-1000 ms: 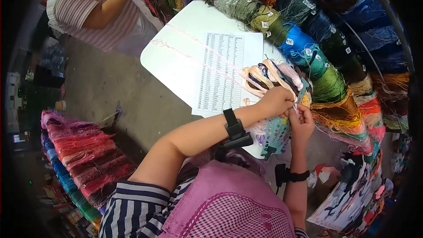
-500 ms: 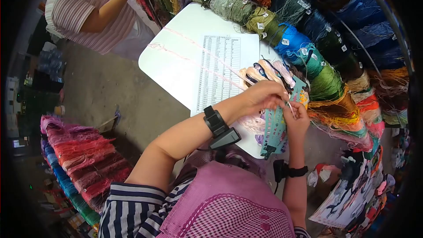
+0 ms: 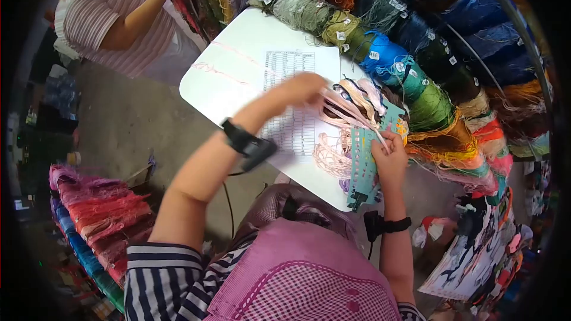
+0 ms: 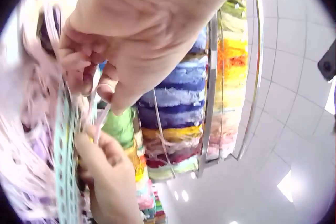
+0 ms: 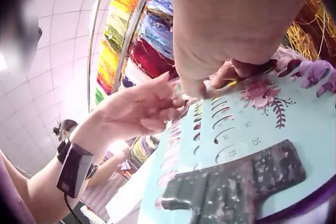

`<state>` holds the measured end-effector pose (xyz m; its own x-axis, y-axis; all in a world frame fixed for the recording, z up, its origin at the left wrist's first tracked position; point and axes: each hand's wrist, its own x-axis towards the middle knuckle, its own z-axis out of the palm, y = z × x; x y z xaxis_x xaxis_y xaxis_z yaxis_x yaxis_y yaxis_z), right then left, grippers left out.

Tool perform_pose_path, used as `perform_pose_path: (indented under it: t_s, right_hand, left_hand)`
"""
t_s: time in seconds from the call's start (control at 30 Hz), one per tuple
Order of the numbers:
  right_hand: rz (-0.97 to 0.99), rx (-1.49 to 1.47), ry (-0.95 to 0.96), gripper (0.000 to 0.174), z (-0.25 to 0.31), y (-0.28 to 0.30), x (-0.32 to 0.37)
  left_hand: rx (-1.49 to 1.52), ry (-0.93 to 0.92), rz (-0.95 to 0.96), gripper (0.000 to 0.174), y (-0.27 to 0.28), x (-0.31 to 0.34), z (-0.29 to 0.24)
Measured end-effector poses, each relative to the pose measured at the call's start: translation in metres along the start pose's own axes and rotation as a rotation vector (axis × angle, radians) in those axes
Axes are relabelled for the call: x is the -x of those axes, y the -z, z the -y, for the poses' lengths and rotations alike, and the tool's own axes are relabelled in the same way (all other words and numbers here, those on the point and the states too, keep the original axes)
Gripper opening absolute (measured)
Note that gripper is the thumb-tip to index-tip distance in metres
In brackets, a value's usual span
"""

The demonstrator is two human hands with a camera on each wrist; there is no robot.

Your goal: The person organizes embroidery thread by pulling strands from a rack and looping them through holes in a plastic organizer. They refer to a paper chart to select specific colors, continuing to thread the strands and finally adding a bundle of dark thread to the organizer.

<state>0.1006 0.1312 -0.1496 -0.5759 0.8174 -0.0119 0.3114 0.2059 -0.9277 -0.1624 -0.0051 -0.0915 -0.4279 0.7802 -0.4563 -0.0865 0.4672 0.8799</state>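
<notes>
My right hand (image 3: pixel 391 153) pinches a pale pink strand of embroidery thread (image 3: pixel 380 137) at the edge of a teal thread card (image 3: pixel 361 169) punched with rows of holes. My left hand (image 3: pixel 305 90), blurred, is over the printed sheet, left of the card; in the left wrist view its curled fingers (image 4: pixel 84 66) hold pale thread. Printed numbers and flowers show on the card in the right wrist view, where a dark speckled clamp (image 5: pixel 236 184) grips it. Looped skeins (image 3: pixel 363 96) in pink, cream and dark blue hang from the card's far side. A loose pink bundle (image 3: pixel 331 156) lies beside it.
The white table (image 3: pixel 208 98) bears a printed chart (image 3: pixel 327 62) and loose pink strands (image 3: pixel 217 73). Racks of coloured thread (image 3: pixel 437 107) line the far and right sides. Another rack (image 3: pixel 107 214) stands at left. A person in a striped top (image 3: pixel 98 30) works at the far left.
My left hand has moved from beside the right hand away to the left, over the chart. The right hand stays at the card, pinching the strand. The head view has shifted slightly.
</notes>
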Motion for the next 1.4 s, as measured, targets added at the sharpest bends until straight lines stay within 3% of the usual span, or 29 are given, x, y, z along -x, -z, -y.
perform_pose_path:
  t_s: [0.07,0.2,0.23,0.3,0.33,0.4,0.47,0.53,0.67,0.73,0.8,0.87,0.9,1.0,1.1,1.13,1.17,1.4]
  right_hand:
    - [-0.018,0.099,0.021,0.027,0.002,-0.001,-0.001]
    - [-0.039,0.116,0.019,0.025,-0.004,-0.004,-0.002]
    - [-0.019,0.119,0.039,0.025,-0.001,-0.005,0.0]
    - [-0.005,0.145,0.025,0.029,0.014,0.0,0.007]
    - [-0.065,0.158,0.023,0.029,0.023,0.004,0.012]
    - [-0.202,0.563,0.427,0.038,0.035,0.01,0.022]
    - [-0.227,0.587,0.361,0.043,0.024,0.011,0.033]
    - [-0.229,0.589,0.294,0.047,0.017,0.005,0.04]
    - [-0.172,0.566,0.253,0.052,0.028,-0.012,0.046]
    - [-0.087,0.368,0.217,0.054,0.032,-0.01,0.043]
    - [-0.075,0.372,0.201,0.05,0.037,0.007,0.042]
    - [-0.121,0.634,0.271,0.041,0.04,0.025,0.033]
    - [-0.175,0.616,0.262,0.03,0.048,0.032,0.025]
    - [-0.192,0.515,0.43,0.024,0.052,0.042,-0.012]
    - [-0.155,0.463,0.606,0.026,0.071,0.028,-0.065]
    - [-0.149,0.468,0.694,0.029,0.076,0.02,-0.081]
    - [-0.147,0.462,0.687,0.029,0.079,0.013,-0.096]
    - [-0.134,0.576,0.669,0.02,0.072,0.003,-0.141]
  left_hand:
    - [0.271,0.018,-0.098,0.024,0.063,0.005,0.02]
    - [0.445,0.022,-0.352,0.022,0.152,0.026,0.044]
    - [0.347,0.013,-0.497,0.021,0.163,0.032,0.047]
    - [-0.078,-0.12,-0.518,0.024,0.191,0.037,0.061]
    - [-0.194,-0.213,-0.634,0.028,0.187,0.037,0.066]
    - [-0.298,-0.064,-0.449,0.031,0.182,0.048,0.045]
    - [-0.338,-0.042,-0.34,0.028,0.156,0.058,0.014]
    - [-0.228,-0.214,-0.217,0.025,0.132,0.058,-0.006]
    - [-0.201,-0.311,-0.032,0.024,0.081,0.05,-0.05]
    - [-0.17,-0.368,0.108,0.025,0.056,0.038,-0.063]
    - [-0.209,-0.373,0.146,0.026,0.029,0.032,-0.076]
    - [-0.247,-0.408,0.187,0.026,0.012,0.03,-0.081]
    - [-0.318,-0.393,0.164,0.026,0.008,0.028,-0.085]
    - [-0.428,-0.363,0.095,0.026,0.001,0.002,-0.088]
    - [-0.49,-0.368,0.055,0.024,-0.009,-0.029,-0.085]
    - [-0.503,-0.484,0.01,0.022,-0.015,-0.039,-0.084]
    - [-0.508,-0.603,-0.031,0.02,-0.021,-0.049,-0.082]
    - [-0.552,-0.748,-0.241,0.016,-0.057,-0.111,-0.077]
